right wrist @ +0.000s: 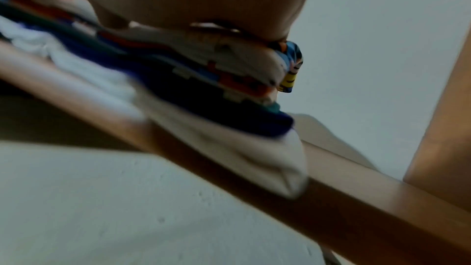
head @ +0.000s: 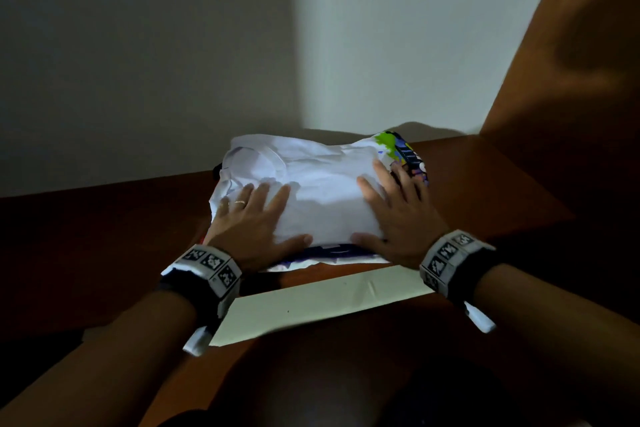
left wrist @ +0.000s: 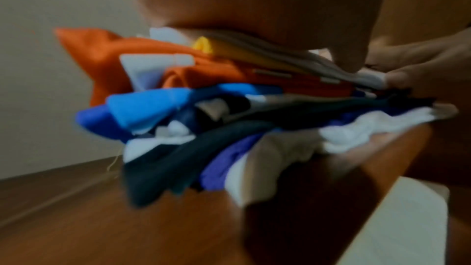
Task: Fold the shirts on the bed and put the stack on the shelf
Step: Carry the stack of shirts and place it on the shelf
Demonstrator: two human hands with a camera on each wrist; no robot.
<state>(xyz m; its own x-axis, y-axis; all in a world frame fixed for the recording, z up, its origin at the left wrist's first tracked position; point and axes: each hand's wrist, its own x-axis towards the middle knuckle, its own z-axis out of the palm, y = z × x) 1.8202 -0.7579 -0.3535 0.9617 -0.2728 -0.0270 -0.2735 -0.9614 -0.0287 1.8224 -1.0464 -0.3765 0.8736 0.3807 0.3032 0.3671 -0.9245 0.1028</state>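
Note:
A stack of folded shirts [head: 318,191] lies on the brown wooden shelf [head: 485,191], a white shirt on top with a colourful print at its far right. My left hand [head: 256,218] lies flat on the stack's near left, fingers straight and spread, thumb along the front edge. My right hand [head: 391,208] presses flat on the near right in the same way. From the left wrist the stack [left wrist: 203,112] shows orange, blue, dark and white layers. In the right wrist view the stack's [right wrist: 203,92] lowest white layer hangs over the shelf's front edge [right wrist: 254,168].
A pale wall [head: 173,45] rises behind the shelf, and a brown side panel [head: 571,62] stands at the right. Bare shelf [head: 86,236] stretches to the stack's left. Below the shelf's front edge a pale surface [head: 311,305] shows.

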